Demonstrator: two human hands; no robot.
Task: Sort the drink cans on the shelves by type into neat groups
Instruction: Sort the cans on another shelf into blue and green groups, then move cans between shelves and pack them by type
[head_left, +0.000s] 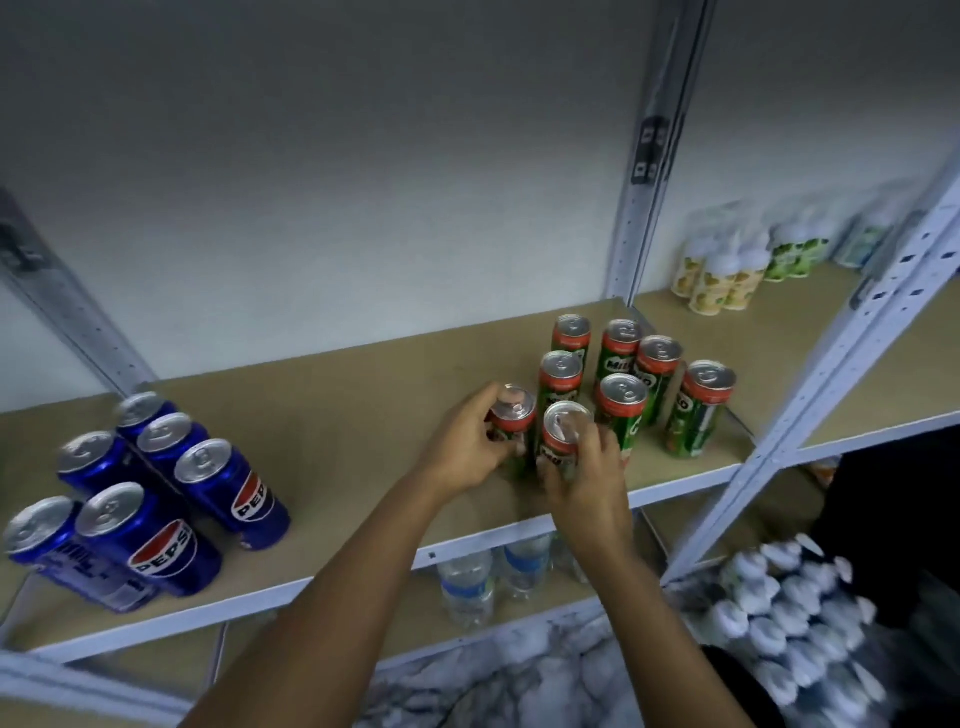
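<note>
The tan shelf (374, 415) carries upright blue Pepsi cans (156, 499) at left and green Milo cans (623, 384) grouped at right.

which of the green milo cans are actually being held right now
The two frontmost Milo cans: left hand grips the left one, right hand the right one. The other six stand untouched behind.

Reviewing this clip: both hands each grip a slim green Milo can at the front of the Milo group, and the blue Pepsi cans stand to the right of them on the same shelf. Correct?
Not quite. The head view shows the blue Pepsi cans to the left of the slim green Milo cans, not right. The left hand and right hand do each grip one.
</note>
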